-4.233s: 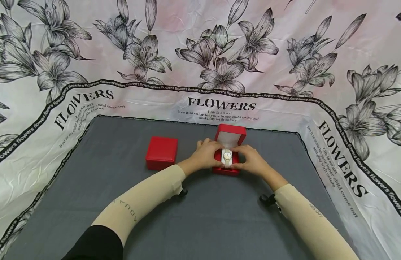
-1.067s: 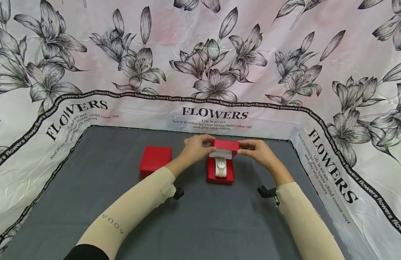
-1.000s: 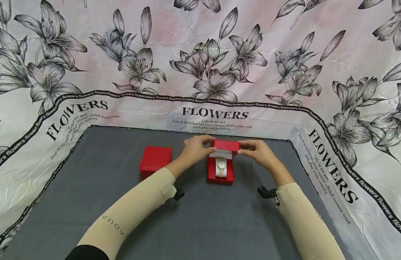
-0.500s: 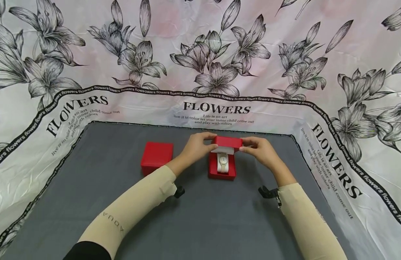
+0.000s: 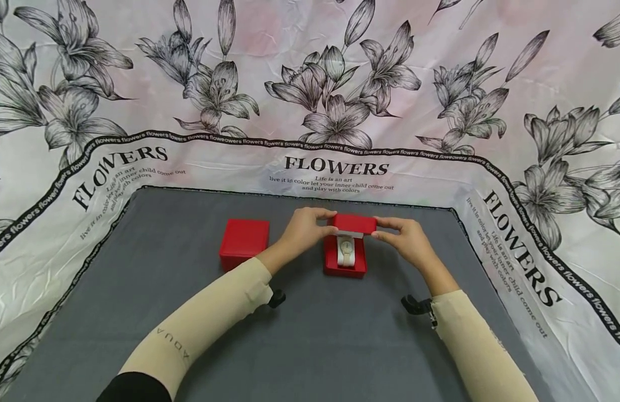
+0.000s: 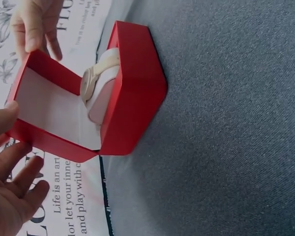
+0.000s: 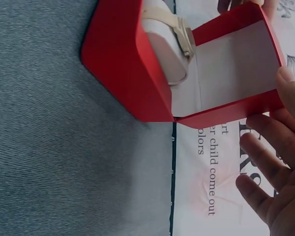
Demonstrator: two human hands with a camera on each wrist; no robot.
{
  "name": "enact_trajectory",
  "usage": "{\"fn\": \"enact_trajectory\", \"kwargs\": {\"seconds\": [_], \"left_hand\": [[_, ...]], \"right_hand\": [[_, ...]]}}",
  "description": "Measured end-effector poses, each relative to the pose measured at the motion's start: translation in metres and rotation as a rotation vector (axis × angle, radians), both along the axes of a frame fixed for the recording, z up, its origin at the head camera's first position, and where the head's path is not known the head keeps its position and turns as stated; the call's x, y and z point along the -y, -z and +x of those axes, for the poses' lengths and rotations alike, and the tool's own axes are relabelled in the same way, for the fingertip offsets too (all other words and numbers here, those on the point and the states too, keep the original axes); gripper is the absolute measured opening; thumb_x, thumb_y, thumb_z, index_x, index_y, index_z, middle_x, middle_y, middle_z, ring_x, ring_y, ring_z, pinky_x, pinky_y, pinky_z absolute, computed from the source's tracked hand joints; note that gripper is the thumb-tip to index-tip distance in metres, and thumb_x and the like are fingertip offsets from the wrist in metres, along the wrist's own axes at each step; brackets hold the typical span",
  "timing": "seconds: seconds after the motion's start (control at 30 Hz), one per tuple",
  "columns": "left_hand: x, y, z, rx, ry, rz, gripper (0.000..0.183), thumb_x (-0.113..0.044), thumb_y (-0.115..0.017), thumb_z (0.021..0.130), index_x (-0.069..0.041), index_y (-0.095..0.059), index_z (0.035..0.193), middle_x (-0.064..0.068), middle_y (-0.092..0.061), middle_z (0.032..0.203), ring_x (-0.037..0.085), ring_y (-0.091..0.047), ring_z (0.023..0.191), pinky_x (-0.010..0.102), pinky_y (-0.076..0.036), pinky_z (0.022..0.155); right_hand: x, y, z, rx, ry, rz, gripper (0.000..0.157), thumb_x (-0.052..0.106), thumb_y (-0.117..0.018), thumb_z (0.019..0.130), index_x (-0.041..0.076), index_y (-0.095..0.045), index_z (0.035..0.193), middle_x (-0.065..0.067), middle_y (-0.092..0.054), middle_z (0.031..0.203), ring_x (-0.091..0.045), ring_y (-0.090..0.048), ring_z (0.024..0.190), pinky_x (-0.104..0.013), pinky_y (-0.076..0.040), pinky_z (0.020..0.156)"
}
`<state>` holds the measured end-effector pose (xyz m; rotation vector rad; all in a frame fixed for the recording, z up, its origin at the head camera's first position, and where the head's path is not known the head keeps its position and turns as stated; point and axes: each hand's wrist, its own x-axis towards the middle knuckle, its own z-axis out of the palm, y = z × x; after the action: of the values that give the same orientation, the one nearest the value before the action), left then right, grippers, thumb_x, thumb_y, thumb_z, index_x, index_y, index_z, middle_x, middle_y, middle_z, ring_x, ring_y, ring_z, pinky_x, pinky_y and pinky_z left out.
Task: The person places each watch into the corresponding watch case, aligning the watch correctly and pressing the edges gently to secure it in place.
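Note:
A red watch box (image 5: 345, 268) stands on the grey cloth with its lid (image 5: 355, 223) partly raised on the hinge. Inside, a pale-strapped wristwatch (image 5: 346, 249) is wrapped around a white cushion (image 6: 102, 93). My left hand (image 5: 302, 230) pinches the lid's left corner between thumb and forefinger; in the left wrist view its other fingers spread loosely below. At the opposite corner, my right hand (image 5: 406, 240) pinches the lid likewise, the thumb (image 7: 291, 91) on its front edge. The lid's lining (image 7: 238, 64) is white.
A second red box (image 5: 245, 239), closed, sits to the left, close to my left forearm. The grey cloth (image 5: 310, 346) spreads in front of both boxes. Behind them runs a white border printed with FLOWERS (image 5: 337, 166).
Earlier, both hands were at the watch and cushion inside the box, with the lid upright. Now they hold the lid's two sides, and it has tilted forward and down over the watch.

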<state>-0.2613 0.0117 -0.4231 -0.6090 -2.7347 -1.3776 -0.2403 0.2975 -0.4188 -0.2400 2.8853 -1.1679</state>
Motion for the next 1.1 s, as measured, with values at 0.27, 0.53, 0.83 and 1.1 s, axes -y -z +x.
{"fn": "enact_trajectory", "kwargs": {"seconds": [0.27,0.53,0.83,1.1], "left_hand": [[0.001,0.001,0.006,0.007,-0.01,0.02,0.044,-0.028,-0.083,0.088,-0.02,-0.072,0.13,-0.002,-0.072,0.129,0.007,-0.061,0.088,0.025,-0.042,0.062],[0.001,0.008,0.012,0.009,-0.011,0.065,0.044,-0.03,-0.081,0.09,-0.021,-0.071,0.132,-0.002,-0.078,0.107,0.009,-0.018,0.049,0.024,-0.025,0.046],[0.0,0.011,0.011,0.013,-0.017,0.057,0.043,-0.03,-0.082,0.089,-0.022,-0.072,0.131,-0.003,-0.072,0.127,0.015,-0.063,0.099,0.031,-0.051,0.075],[0.0,0.008,0.009,0.08,-0.005,0.073,0.045,-0.029,-0.081,0.09,-0.017,-0.067,0.131,0.003,-0.07,0.125,0.026,-0.064,0.116,0.04,-0.052,0.097]], "right_hand": [[0.002,0.005,0.007,-0.03,0.003,-0.024,0.06,0.042,-0.079,0.089,0.017,-0.064,0.141,-0.003,-0.062,0.144,-0.033,-0.05,0.139,-0.058,-0.047,0.105],[0.002,0.007,0.01,-0.021,-0.005,-0.055,0.06,0.041,-0.079,0.09,0.018,-0.063,0.142,-0.008,-0.062,0.143,-0.036,-0.05,0.138,-0.058,-0.047,0.104],[0.003,0.012,0.013,0.031,-0.002,-0.151,0.059,0.044,-0.074,0.093,0.014,-0.062,0.143,-0.011,-0.067,0.136,-0.029,-0.065,0.116,-0.049,-0.053,0.098],[0.008,0.006,0.012,0.041,0.012,-0.134,0.059,0.04,-0.074,0.094,0.01,-0.061,0.143,-0.013,-0.067,0.135,-0.03,-0.065,0.118,-0.052,-0.052,0.098]]}}
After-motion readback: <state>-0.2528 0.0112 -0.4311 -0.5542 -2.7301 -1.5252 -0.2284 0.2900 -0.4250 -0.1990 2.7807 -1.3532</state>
